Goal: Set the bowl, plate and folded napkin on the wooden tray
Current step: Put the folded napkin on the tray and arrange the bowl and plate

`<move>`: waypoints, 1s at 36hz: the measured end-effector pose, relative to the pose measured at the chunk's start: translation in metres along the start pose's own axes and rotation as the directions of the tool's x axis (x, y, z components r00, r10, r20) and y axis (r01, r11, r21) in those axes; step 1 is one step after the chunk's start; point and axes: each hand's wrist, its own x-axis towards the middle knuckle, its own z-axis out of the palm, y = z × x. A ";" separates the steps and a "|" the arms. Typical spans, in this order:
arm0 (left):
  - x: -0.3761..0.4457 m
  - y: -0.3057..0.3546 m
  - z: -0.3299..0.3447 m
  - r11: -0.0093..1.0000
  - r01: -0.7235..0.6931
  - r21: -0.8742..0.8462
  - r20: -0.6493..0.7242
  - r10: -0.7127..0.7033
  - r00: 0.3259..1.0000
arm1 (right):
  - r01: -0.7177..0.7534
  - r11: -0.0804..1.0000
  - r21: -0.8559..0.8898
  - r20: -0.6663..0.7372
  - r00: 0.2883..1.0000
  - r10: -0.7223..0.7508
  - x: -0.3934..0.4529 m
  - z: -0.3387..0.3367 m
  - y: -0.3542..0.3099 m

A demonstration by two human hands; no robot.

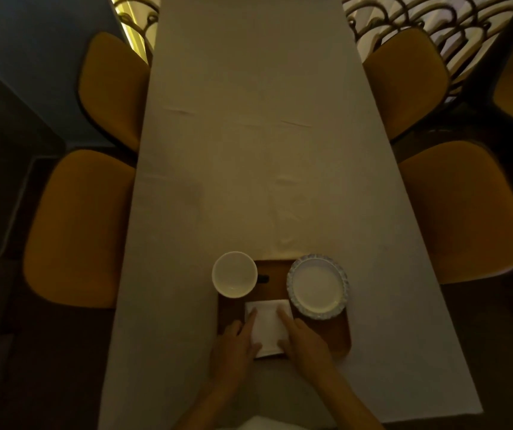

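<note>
The folded napkin (268, 327) is laid at the wooden tray's (335, 336) 6 o'clock edge, flattened under extended fingers of both hands, not pinched. Bowl (234, 274) at 10, plate (317, 286) at 2, leaving room.

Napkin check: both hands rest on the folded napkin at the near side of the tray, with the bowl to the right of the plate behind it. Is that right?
Not quite. In the head view the bowl sits to the left of the plate, not the right. The rest holds: the left hand and right hand both rest on the folded napkin at the near side of the tray.
</note>
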 end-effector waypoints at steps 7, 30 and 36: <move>0.000 0.001 -0.006 0.992 -0.007 0.126 0.062 -0.001 0.998 | -0.008 1.000 0.029 0.020 1.000 0.008 -0.008 -0.002 0.011; 0.025 -0.036 -0.087 0.982 0.187 -0.020 -0.264 -0.186 0.946 | -0.091 0.979 0.182 -0.188 0.974 0.125 0.016 -0.057 -0.031; 0.067 -0.034 -0.121 0.989 0.116 0.088 -0.214 -0.095 0.972 | -0.029 1.000 0.001 -0.209 0.977 0.029 0.049 -0.069 -0.078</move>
